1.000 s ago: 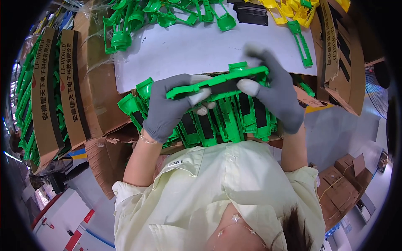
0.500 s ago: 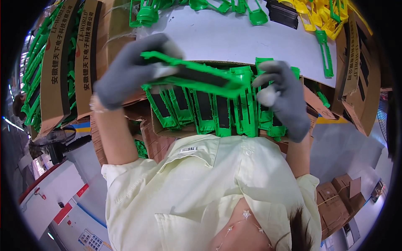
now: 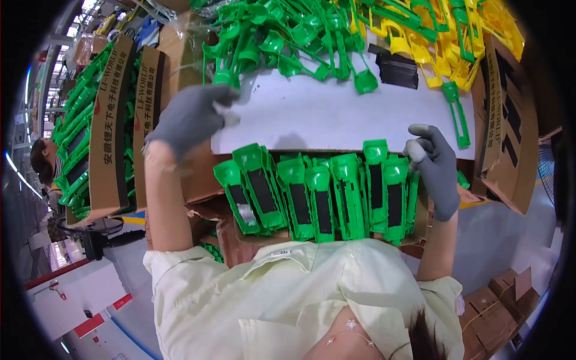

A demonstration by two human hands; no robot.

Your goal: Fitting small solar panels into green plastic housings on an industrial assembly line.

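My left hand, in a grey glove, hovers at the left of the white tabletop. Its fingers point right, apart, with nothing in them. Over the right end of a packed row, my right hand, gloved too, has its fingers loosely bent and apart, and no part shows in its grip. The row is of green plastic holders with black strips down their faces, standing close together in a cardboard box against my front. One holder with a black strip rises higher than those around it.
Loose green holders pile up at the far side, beside yellow ones and a stack of black strips. A single green holder lies at the right. Cardboard boxes flank the table; a fan is lower left.
The green holder that my left hand carried has left it. That hand is now apart from the row, and the right hand has moved right. The view has shifted, showing more of the far pile.
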